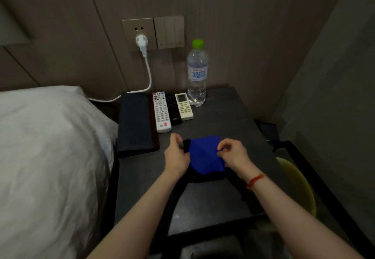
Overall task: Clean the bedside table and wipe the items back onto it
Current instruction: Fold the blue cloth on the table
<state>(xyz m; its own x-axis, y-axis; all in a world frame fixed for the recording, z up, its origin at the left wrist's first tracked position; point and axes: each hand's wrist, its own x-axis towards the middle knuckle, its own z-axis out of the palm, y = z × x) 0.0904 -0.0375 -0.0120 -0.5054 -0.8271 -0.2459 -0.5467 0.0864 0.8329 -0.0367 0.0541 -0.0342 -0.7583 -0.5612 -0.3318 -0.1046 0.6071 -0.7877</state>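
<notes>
Blue cloth (205,153) lay on the dark bedside table (221,120), stretched between the two hands. The left hand (176,157) pinched the cloth's dark left edge, its fingers curled in on it; the right hand (233,155) pinched the right edge between thumb and curled fingers, a red cord bracelet (256,180) on its wrist. The cloth's lower part turned dark under the wrists.

Just beyond the left fingers lay a white remote (161,112), with a black remote (172,108) touching its right side and a cream remote with a small screen (183,106) beside that. A clear water bottle with a green cap (197,74) stood upright beyond the right fingers, just past the cream remote. A dark folder (135,123) lay to the left of the left fingers, along the table's edge. Further left was white bedding (48,147). On the wall beyond the fingers a white plug (141,42) sat in a socket, its cable trailing down towards the bed.
</notes>
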